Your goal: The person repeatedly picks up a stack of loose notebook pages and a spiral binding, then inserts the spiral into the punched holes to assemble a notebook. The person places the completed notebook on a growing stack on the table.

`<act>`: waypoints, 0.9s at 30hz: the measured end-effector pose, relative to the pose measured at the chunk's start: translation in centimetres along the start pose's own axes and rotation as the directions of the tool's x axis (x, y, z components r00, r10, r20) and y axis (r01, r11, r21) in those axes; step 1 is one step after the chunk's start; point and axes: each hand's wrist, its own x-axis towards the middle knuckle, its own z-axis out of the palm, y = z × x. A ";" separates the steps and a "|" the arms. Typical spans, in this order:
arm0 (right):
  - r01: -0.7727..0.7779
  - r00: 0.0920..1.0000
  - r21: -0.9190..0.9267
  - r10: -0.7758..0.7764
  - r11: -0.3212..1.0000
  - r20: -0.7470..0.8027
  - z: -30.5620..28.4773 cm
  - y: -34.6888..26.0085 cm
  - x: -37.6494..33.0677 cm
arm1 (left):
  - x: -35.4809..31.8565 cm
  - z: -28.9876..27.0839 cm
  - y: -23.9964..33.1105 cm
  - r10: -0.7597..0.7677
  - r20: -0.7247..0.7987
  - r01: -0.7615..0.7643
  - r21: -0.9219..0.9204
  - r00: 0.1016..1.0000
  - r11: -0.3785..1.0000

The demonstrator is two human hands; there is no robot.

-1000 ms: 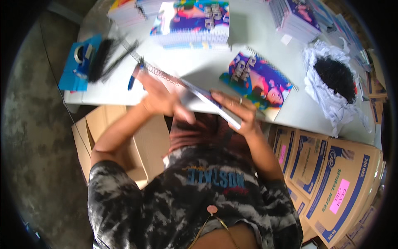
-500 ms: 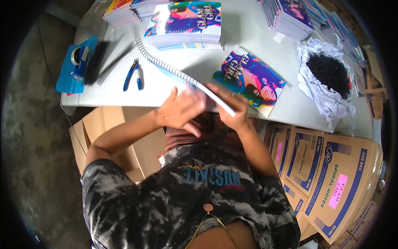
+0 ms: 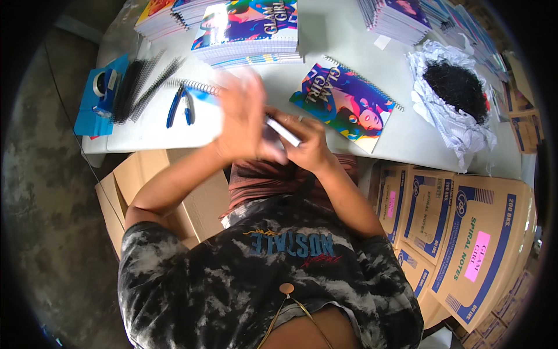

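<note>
Spiral notebook [image 3: 279, 129] was edge-on between both hands at desk [image 3: 349, 41] front edge, right hand [image 3: 311, 145] clamped on it, left hand [image 3: 244, 119] blurred, flat against it, grip unclear, blue pliers [image 3: 179, 104] just left.

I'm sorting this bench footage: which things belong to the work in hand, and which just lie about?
In hand:
left hand, blurred
right hand
white spiral-bound notebook held between them

Lying about:
blue-handled pliers
black binding coils
blue tape dispenser
colourful finished notebook
notebook stack
brown cartons
</note>
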 end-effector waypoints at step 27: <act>0.045 0.996 -0.509 -0.078 0.859 -0.043 -7.3 -8.4 5.8 | 11.2 -8.5 4.3 -0.770 0.217 0.661 -0.677 0.600 0.324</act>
